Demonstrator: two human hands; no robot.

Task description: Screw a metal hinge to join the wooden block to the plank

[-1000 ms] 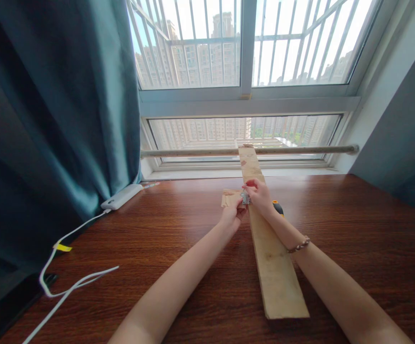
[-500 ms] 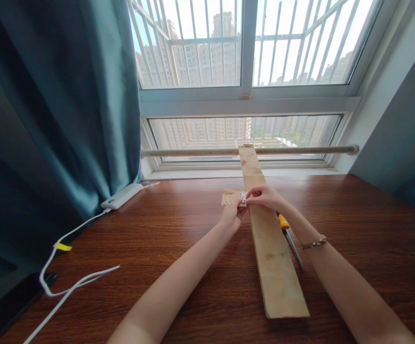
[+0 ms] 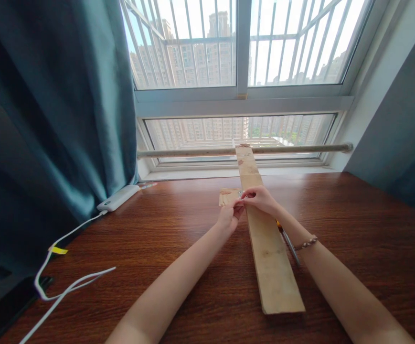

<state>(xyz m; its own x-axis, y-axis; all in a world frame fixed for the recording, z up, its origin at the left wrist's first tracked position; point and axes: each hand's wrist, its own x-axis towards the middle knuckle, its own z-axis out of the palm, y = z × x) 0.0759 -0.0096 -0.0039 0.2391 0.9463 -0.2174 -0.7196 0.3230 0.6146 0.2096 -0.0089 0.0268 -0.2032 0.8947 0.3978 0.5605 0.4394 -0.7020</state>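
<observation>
A long pale wooden board (image 3: 273,258) lies lengthwise on the brown table, its far end reaching the window rail. Against its left edge sits a short piece of wood (image 3: 228,196). At their joint a small silvery metal piece (image 3: 241,194) shows partly between my fingers. My left hand (image 3: 229,216) is closed at this joint, thumb and fingers together; what it grips is hidden. My right hand (image 3: 259,200) reaches over the board and pinches at the metal piece, fingertips meeting those of the left. Under my right forearm lies a screwdriver (image 3: 289,244), its yellow-and-black handle partly covered.
A white power bank-like box (image 3: 118,198) with a white cable (image 3: 71,286) lies on the left of the table (image 3: 365,239), beside a dark curtain (image 3: 60,105). Yellow tape (image 3: 59,250) marks the cable. A horizontal rail (image 3: 193,153) crosses before the barred window.
The view has shifted slightly. My right fingertips have moved a little left and now cover more of the metal piece. The screwdriver's handle is more hidden by my right arm.
</observation>
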